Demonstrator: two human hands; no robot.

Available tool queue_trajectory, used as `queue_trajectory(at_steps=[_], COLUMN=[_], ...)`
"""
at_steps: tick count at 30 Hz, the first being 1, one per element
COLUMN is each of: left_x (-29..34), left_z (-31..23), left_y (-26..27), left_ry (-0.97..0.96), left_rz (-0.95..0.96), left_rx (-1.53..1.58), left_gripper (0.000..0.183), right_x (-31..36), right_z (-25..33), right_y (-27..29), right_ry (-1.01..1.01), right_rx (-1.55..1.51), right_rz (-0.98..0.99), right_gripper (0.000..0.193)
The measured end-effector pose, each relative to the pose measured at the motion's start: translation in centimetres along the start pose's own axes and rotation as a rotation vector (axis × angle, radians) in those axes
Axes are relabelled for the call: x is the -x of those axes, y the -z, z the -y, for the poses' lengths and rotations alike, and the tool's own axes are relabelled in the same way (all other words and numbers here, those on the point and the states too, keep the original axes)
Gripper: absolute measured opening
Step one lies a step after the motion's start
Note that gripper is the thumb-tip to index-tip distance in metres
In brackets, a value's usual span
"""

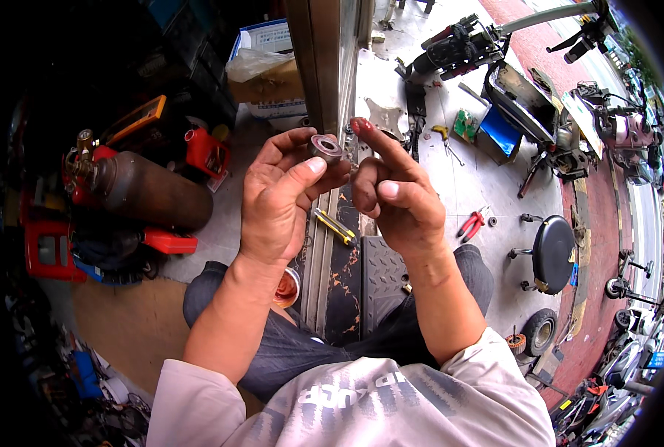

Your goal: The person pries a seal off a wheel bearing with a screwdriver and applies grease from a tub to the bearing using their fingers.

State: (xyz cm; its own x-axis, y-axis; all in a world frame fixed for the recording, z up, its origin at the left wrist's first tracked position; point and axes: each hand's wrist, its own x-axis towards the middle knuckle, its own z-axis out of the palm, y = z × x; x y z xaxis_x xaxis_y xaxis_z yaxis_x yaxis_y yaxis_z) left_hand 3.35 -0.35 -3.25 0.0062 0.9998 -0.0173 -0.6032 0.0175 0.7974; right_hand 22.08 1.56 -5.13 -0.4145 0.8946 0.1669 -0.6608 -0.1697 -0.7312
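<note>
My left hand (276, 197) holds a small metal ball bearing (326, 147) between thumb and fingers, its ring face tilted up. Close by on the right is my right hand (402, 197), apart from the bearing and holding nothing. Its index finger points up with red grease (361, 127) on the tip; the other fingers are curled and the thumb stands off. An open can (288, 287) with red grease inside sits below my left wrist, by my leg. Between my forearms, a yellow-and-black utility knife (336, 227) lies along the door track.
A metal door post (318, 67) rises straight ahead. Left are a brown gas cylinder (153, 190) and red containers (207, 151). Right are red-handled pliers (472, 224), a yellow-handled screwdriver (442, 134), a black wheeled stool (554, 255), a small tyre (540, 331) and scooter parts (522, 97).
</note>
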Motion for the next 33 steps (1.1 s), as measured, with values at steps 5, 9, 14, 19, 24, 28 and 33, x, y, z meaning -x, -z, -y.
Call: queue_trajectory(at_steps=[5,9,14,19,24,28,33], left_x=[-0.3,-0.4,-0.4,-0.4,-0.4,-0.4,-0.5], left_z=[-0.4,-0.6,-0.7,-0.7,-0.6,-1.0,-1.2], left_y=[0.3,0.4,0.5,0.8,1.3,1.5,1.0], left_ry=[0.065,0.078,0.059,0.044,0.027,0.038,0.123], left_rz=[-0.026,-0.027,-0.032,-0.021,-0.045,-0.048,-0.005], left_rx=[0.131,0.186,0.146,0.142,0.122,0.09,0.11], left_gripper=[0.033,0.03,0.026,0.025,0.022,0.027,0.033], right_x=[0.0,0.1,0.2,0.3,-0.6,-0.1,0.3], right_z=[-1.2,-1.7,-2.4,-3.1,-2.4,-0.8,-0.5], right_y=[-0.5,-0.5,-0.9,-1.1,0.0,0.5,-0.3], right_ry=[-0.026,-0.025,0.085,0.235,0.526,0.487,0.147], right_rx=[0.117,0.221,0.507,0.758,1.239,1.251,0.572], right_rz=[-0.013,-0.016,0.011,-0.009,0.028,0.052,-0.089], right_gripper=[0.091,0.096,0.093,0.09,0.081,0.066,0.063])
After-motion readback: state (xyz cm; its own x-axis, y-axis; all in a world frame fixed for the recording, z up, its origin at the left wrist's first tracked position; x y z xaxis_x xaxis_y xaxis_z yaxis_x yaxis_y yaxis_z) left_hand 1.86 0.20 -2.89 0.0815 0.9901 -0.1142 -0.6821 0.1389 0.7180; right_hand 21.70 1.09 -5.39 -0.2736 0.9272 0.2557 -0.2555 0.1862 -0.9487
